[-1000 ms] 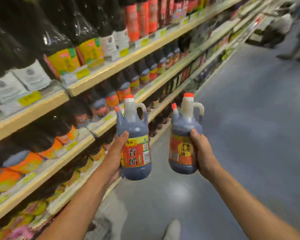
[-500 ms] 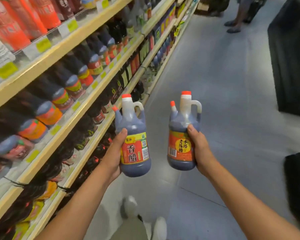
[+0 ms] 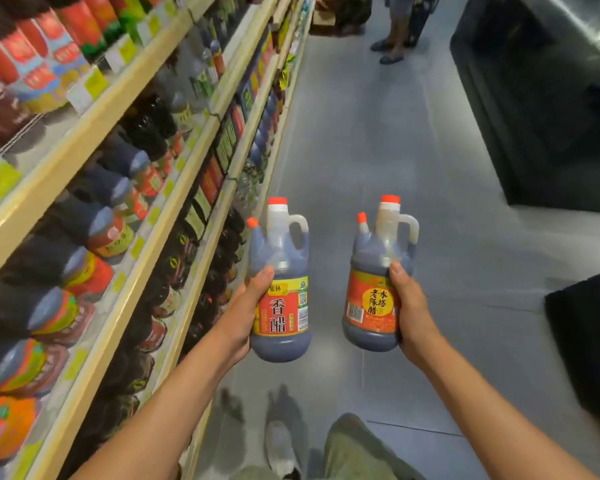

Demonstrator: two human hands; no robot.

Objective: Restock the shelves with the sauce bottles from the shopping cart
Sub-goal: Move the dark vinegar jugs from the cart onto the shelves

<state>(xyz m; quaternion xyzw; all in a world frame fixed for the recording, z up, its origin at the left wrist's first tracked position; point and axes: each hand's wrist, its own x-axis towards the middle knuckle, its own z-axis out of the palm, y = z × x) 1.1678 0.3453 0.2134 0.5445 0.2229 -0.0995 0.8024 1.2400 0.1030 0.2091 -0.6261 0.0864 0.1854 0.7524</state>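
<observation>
I hold two dark sauce bottles upright over the aisle floor, each with a red cap, a small side spout and a handle. My left hand [image 3: 246,313] grips the bottle with the red and yellow label [image 3: 280,296] from its left side. My right hand [image 3: 411,306] grips the bottle with the orange label [image 3: 371,299] from its right side. The two bottles are apart, side by side. The shelves [image 3: 125,216] run along my left, packed with dark bottles. No shopping cart is in view.
The grey aisle floor [image 3: 378,150] stretches ahead. A person's legs and feet [image 3: 390,46] stand at the far end. A dark cabinet [image 3: 541,98] lines the right side, and a black object [image 3: 589,341] sits at the right edge. My shoe [image 3: 281,448] shows below.
My view has swung from the shelves toward the aisle and down. Both hands still hold the same bottles, now farther apart and a little to the right.
</observation>
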